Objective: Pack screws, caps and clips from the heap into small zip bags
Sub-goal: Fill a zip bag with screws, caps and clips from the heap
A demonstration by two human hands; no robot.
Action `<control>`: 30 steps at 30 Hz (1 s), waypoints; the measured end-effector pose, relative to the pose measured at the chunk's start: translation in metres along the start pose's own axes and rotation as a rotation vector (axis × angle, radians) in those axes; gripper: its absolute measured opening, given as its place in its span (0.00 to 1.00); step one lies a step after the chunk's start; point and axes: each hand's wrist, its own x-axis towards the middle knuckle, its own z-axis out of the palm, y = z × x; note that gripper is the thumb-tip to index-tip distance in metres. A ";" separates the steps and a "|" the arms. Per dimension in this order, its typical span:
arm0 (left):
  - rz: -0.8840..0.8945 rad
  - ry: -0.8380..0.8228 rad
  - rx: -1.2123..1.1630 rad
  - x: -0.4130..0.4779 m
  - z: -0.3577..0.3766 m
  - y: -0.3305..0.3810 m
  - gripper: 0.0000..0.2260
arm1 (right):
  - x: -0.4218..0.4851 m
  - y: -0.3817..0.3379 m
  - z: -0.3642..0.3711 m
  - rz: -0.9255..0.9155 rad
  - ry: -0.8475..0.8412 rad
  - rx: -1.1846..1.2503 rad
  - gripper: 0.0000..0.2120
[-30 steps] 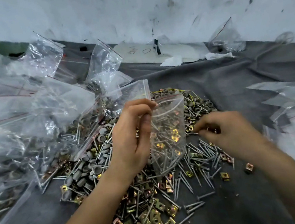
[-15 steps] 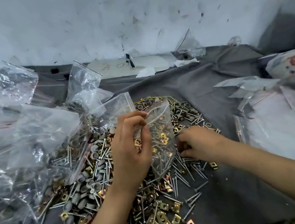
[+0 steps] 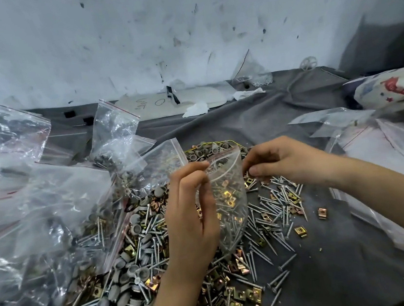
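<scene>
Head view: our L hand (image 3: 191, 217) pinches the zip bag (image 3: 231, 174) by its top-left rim. Bag hangs approx upright, mouth up, base down on the heap (image 3: 145, 236), w/ screws (image 3: 230, 228) and clips (image 3: 228, 196) inside. Our R hand (image 3: 281, 163) sits just right of the mouth, fingers curled; can't tell if they grip a clip or the rim. Mouth lies between both hands, R nearer, so we judge the drop goes leftward.
</scene>
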 end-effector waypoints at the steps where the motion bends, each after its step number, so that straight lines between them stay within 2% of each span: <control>1: -0.007 -0.001 -0.006 0.000 0.000 0.000 0.05 | -0.001 -0.002 -0.001 -0.016 0.017 0.019 0.08; 7: -0.006 -0.008 0.004 0.001 0.001 0.004 0.05 | -0.004 -0.023 -0.006 -0.199 0.228 0.240 0.08; 9: 0.012 -0.019 0.022 0.000 0.001 0.006 0.06 | -0.006 -0.033 -0.008 -0.259 0.259 0.234 0.08; 11: 0.030 -0.033 0.046 0.000 0.001 0.007 0.05 | -0.010 -0.046 -0.007 -0.345 0.259 0.105 0.08; 15: 0.080 -0.056 0.078 0.001 0.001 0.009 0.04 | -0.016 -0.063 0.001 -0.470 0.233 -0.343 0.04; 19: 0.100 -0.051 0.068 0.001 0.000 0.010 0.06 | -0.017 -0.071 0.002 -0.514 0.241 -0.461 0.03; 23: 0.105 -0.046 0.055 0.001 0.000 0.010 0.05 | -0.017 -0.073 -0.002 -0.492 0.276 -0.369 0.04; 27: 0.108 -0.042 0.046 0.000 0.001 0.010 0.05 | -0.017 -0.071 0.002 -0.457 0.188 -0.368 0.06; 30: 0.072 -0.007 0.055 0.001 0.000 0.009 0.04 | -0.011 -0.060 -0.002 -0.461 0.293 -0.284 0.07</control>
